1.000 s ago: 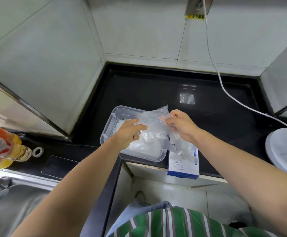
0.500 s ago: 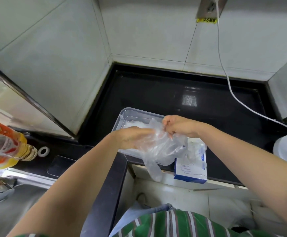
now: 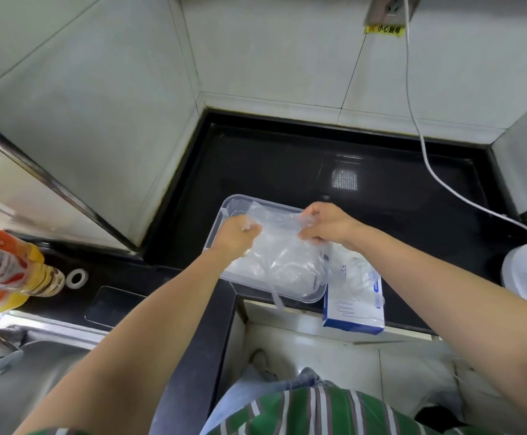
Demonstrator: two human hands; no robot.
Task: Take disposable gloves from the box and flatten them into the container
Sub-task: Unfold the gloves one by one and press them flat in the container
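A: Stretching the glove [image 3: 282,246] flat over the container [image 3: 234,204] is the step in hand, I judge. The container's near rim sits right at the front edge of the counter [image 3: 287,171], and one glove finger dangles past that rim.

B: Bring that tail inside first. The hands?

A: The left hand [image 3: 235,237] pinches the glove above the container's left rim, and the right hand [image 3: 325,222] pinches it above the right rim. The film is spread between them.

B: Lower both evenly onto the pile inside, then let go and press with flat palms.

A: The box [image 3: 353,312] stands just beside the container's right wall, so there's little room there.

B: Beyond the far rim the counter lies open. The cable [image 3: 444,183] runs well to the container's right.
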